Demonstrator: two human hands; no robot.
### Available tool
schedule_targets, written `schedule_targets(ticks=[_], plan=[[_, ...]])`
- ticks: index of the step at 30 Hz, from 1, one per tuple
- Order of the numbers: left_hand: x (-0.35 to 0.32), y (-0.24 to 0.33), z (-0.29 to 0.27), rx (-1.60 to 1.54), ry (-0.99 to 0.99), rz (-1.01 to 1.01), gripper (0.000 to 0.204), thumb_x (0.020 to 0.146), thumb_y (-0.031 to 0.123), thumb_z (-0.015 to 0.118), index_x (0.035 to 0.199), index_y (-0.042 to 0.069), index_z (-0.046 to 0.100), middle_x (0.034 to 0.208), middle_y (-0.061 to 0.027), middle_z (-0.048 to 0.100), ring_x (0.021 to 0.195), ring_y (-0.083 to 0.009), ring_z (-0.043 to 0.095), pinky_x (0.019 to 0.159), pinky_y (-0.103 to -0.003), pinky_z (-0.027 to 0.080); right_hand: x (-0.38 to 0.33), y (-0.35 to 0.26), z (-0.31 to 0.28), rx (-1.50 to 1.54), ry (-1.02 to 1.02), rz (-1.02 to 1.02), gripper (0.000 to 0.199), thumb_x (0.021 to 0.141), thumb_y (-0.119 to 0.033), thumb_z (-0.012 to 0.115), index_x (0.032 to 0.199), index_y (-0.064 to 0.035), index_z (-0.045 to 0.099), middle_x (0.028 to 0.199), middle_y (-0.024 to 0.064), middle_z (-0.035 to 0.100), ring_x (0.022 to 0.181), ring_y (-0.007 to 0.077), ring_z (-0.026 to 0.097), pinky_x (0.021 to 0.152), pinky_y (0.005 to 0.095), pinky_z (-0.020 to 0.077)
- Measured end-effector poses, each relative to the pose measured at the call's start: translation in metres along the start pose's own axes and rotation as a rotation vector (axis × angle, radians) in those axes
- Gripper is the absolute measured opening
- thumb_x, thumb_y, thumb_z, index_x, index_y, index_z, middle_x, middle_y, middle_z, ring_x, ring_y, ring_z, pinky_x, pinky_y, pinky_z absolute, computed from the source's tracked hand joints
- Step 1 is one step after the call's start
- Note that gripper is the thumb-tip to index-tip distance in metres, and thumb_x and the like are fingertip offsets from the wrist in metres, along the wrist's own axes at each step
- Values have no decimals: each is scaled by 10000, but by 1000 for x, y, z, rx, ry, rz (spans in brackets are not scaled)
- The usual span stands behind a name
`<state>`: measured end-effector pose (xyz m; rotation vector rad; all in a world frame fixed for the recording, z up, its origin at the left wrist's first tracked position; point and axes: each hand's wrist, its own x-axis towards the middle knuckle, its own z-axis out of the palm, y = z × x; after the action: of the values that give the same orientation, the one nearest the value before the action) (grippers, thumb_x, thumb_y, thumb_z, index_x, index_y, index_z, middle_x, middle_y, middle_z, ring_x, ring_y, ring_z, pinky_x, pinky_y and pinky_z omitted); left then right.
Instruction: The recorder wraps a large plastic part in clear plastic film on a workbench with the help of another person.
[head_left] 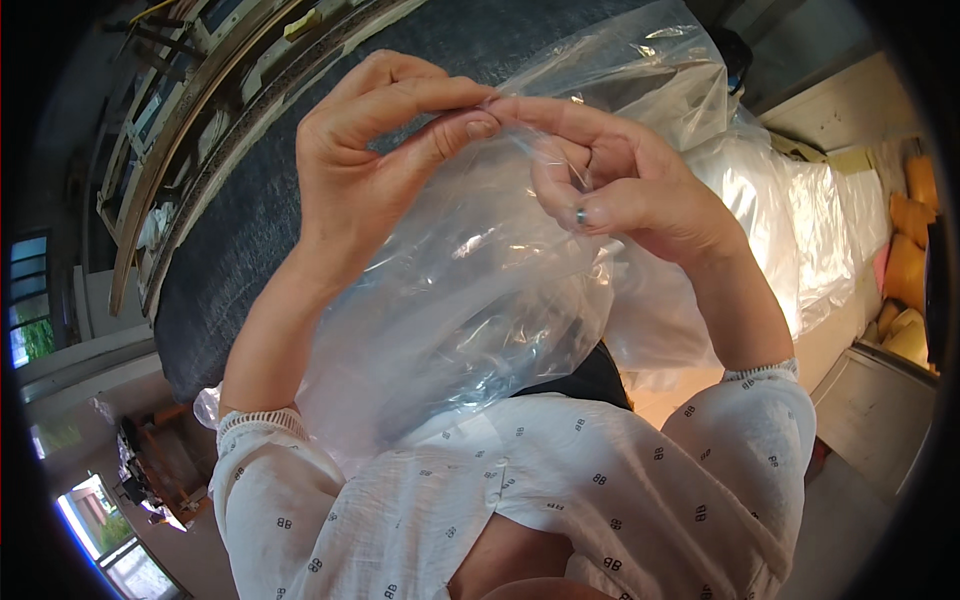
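A large clear plastic bag (pixel 470 270) hangs in front of me, crumpled and shiny, its lower part spreading toward my lap. My left hand (pixel 385 140) pinches the film between thumb and forefinger at the top. Close against those fingertips, my right hand (pixel 630 180) has its forefinger stretched to the same spot, while its thumb and other fingers curl onto the film. More of the sheet rises behind my right hand to the far side. Whether the film there is an opening or a fold, I cannot tell.
A dark table surface (pixel 240 240) lies beneath the film. Long curved-looking rails (pixel 190 120) run along its far left. More clear plastic (pixel 830 220) is heaped at the right, near orange-yellow bundles (pixel 908 250) and a metal-grey box (pixel 870 410). Windows are at the left edge.
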<state>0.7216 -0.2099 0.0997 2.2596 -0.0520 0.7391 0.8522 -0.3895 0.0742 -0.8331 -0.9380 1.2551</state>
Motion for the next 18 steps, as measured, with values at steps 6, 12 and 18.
schedule_targets(ticks=[6, 12, 18], plan=[[-13, -12, 13, -502, 150, -258, 82, 787, 33, 671, 868, 33, 683, 858, -24, 601, 807, -85, 561, 722, -196, 466, 22, -31, -44, -1206, 331, -399, 287, 819, -104, 562, 1105, -79, 564, 743, 33, 539, 665, 157, 517, 611, 258, 421], [-27, -20, 10, -745, 409, -285, 103, 891, 83, 551, 987, 46, 563, 883, -15, 567, 776, -89, 550, 721, -223, 468, 53, -28, -4, -1349, 315, -379, 124, 817, -179, 583, 842, -71, 527, 764, 119, 586, 717, 321, 570, 610, 384, 434], [-69, 5, -47, -485, 1009, -510, 182, 905, 191, 533, 1072, 128, 501, 897, -4, 538, 792, -99, 523, 691, -291, 445, 57, 2, 18, -1525, 83, -424, 101, 776, -113, 585, 856, -72, 537, 726, 95, 565, 697, 295, 544, 593, 356, 420]])
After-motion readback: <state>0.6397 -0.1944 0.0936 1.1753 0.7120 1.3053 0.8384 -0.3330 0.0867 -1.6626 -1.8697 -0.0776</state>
